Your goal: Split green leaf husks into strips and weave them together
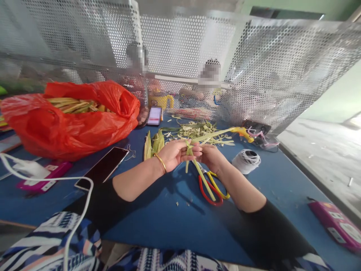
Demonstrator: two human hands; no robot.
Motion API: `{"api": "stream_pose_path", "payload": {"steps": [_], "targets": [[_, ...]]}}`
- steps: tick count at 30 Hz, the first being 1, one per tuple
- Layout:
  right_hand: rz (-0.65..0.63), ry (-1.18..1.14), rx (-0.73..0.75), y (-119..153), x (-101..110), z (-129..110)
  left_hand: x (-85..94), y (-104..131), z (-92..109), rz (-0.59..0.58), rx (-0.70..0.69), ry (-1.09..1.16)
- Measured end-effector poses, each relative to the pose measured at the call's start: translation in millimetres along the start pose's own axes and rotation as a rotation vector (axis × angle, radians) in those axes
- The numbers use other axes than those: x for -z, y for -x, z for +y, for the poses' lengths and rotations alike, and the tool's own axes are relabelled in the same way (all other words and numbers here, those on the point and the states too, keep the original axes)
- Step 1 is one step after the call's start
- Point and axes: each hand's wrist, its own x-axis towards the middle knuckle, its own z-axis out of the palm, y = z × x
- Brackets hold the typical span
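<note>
Pale green leaf strips (208, 186), crossed and knotted or folded together, are held at chest front between both hands. My left hand (171, 154) pinches the crossing from the left, with a gold bangle on the wrist. My right hand (212, 157) closes on the strips from the right, its fingertips meeting the left ones and partly hidden. One long strip stretches up to the right; another hangs down over scissors (216, 203) with red and yellow handles, which lie on the table below my right hand. Whole folded leaves (158, 143) lie left of my left hand.
Behind the hands lies a pile of leaf scraps (197, 130). A red plastic bag (70, 130) of leaves, a phone (104, 167) and a purple power strip (58, 174) are left. White string (246, 162) and another power strip (335, 223) are right. Perforated screen (180, 45) behind.
</note>
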Motion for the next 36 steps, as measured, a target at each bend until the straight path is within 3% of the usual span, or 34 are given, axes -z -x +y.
{"api": "stream_pose_path", "payload": {"steps": [3,6,8,11,14,17,20,24,30,32,36], "targets": [[-0.108,0.390,-0.060,7,3,-9,2.2,-1,4,0.006,0.051,0.050],[-0.175,0.833,0.109,19,11,-22,5.4,-3,11,0.091,-0.021,0.076],[-0.184,1.160,0.482,27,15,-28,7.0,-5,14,0.146,-0.070,0.075],[-0.221,1.404,0.950,34,14,-26,7.0,-5,15,0.201,-0.117,0.050],[-0.214,1.448,1.314,34,10,-17,5.2,-4,13,0.202,-0.126,0.012],[-0.127,1.441,1.523,30,9,-12,4.2,-3,12,0.187,-0.119,-0.015],[-0.071,1.299,1.547,27,13,-12,4.6,-2,14,0.168,-0.113,-0.025],[-0.085,1.071,1.445,28,16,-18,3.8,-1,14,0.151,-0.109,-0.093],[0.066,1.051,1.506,31,8,-20,-0.9,-2,1,0.185,-0.158,-0.307],[0.141,1.034,1.362,29,6,-17,-1.2,-1,-2,0.137,-0.157,-0.359],[0.331,1.018,0.911,26,3,-10,-0.5,2,-4,0.027,-0.142,-0.409]]}}
